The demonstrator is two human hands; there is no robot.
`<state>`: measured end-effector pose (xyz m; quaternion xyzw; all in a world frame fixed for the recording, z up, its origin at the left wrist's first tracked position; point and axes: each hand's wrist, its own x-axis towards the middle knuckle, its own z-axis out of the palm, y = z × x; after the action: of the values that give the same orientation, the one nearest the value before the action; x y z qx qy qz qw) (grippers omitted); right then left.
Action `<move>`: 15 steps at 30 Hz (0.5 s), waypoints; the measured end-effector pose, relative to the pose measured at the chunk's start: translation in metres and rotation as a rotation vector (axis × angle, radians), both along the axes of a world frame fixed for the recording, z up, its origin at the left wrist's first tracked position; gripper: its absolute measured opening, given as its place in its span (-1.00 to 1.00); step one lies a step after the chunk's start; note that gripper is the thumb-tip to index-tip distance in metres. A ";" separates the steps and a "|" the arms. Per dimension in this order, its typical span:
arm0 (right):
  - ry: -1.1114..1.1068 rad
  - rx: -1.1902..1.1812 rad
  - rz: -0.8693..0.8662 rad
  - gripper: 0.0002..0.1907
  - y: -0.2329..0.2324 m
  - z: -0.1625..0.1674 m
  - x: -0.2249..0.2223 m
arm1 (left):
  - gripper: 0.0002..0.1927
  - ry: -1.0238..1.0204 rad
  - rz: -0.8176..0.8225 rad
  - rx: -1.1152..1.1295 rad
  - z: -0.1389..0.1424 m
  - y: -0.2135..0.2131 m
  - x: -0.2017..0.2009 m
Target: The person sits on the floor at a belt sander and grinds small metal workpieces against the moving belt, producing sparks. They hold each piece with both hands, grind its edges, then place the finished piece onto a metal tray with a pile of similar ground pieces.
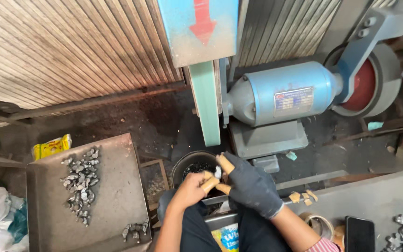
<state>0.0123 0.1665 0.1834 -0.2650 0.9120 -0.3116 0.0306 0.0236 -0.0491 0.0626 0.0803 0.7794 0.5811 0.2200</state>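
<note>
A small shiny metal part (217, 172) sits pinched between both hands just over the near rim of a round dark bucket (183, 163), directly below the lower end of the green sanding belt (207, 100). The belt lies at twelve o'clock from the part, close but apart from it. The part is too small to make out its long axis.

The right hand (253, 186), in a dark glove with tan finger wraps, comes in from four o'clock; its fingers (225, 163) are curled closed around the part's right side, one wrapped finger angled up toward eleven o'clock. The bare left hand (192, 187) comes in from seven o'clock, its wrapped fingers (209, 183) closed against the part's lower left. Both hands are equally near; the right covers more of it.

At three o'clock of the belt stands a blue motor (285, 93) with a red wheel (364, 86). At nine o'clock of the hands a grey metal tray (117, 186) carries a heap of similar metal parts (80, 179). A dark phone (359, 233) lies at four o'clock on a grey tabletop (378, 196).
</note>
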 end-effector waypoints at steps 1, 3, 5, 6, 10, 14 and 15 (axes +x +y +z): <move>0.279 0.030 0.041 -0.40 -0.001 -0.002 0.004 | -0.81 0.069 -0.020 -0.205 0.007 -0.001 0.005; 0.379 -0.092 0.048 -0.49 -0.009 -0.023 0.008 | -0.84 0.396 0.084 -0.266 0.011 0.007 0.014; -0.034 -0.285 -0.169 -0.59 -0.012 -0.055 0.006 | -0.78 0.504 0.303 -0.209 0.005 0.023 0.023; -0.342 -0.387 -0.304 -0.60 -0.012 -0.071 0.006 | -0.67 0.435 0.469 -0.114 0.000 0.033 0.028; -1.064 -1.192 -0.328 -0.62 -0.015 -0.123 0.008 | -0.68 0.580 0.506 -0.284 -0.021 0.057 0.036; -1.193 -1.497 -0.155 -0.58 -0.041 -0.142 -0.012 | -0.59 0.209 0.732 0.237 -0.034 0.053 -0.003; -1.165 -1.512 -0.055 -0.55 -0.049 -0.144 -0.018 | -0.59 0.082 0.791 0.378 -0.037 0.050 -0.018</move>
<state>-0.0060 0.1179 0.0397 0.0037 0.3167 -0.9021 0.2932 0.0055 0.0009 0.0252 -0.1624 0.6381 0.7494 -0.0694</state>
